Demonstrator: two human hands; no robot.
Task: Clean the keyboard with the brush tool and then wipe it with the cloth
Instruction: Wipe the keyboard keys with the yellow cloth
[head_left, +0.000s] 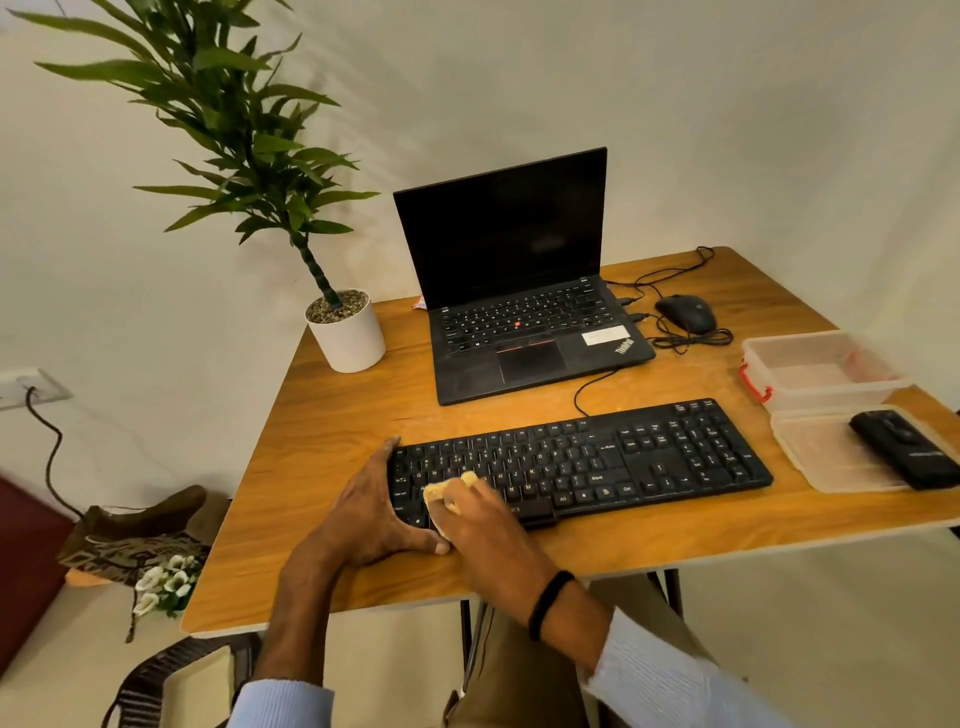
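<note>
A black keyboard (613, 457) lies across the front of the wooden table (337, 415). My right hand (483, 525) grips a bunched yellow cloth (441, 493) and presses it on the keyboard's left keys. My left hand (369, 509) grips the keyboard's left end, fingers over the far corner, thumb at the near edge. A black brush tool (904, 447) lies on a clear plastic lid (826, 457) at the right.
An open black laptop (519, 291) stands behind the keyboard, with a wired mouse (685, 312) and cables to its right. A clear plastic box (821, 369) sits at the right edge. A potted plant (345, 332) stands at the back left corner.
</note>
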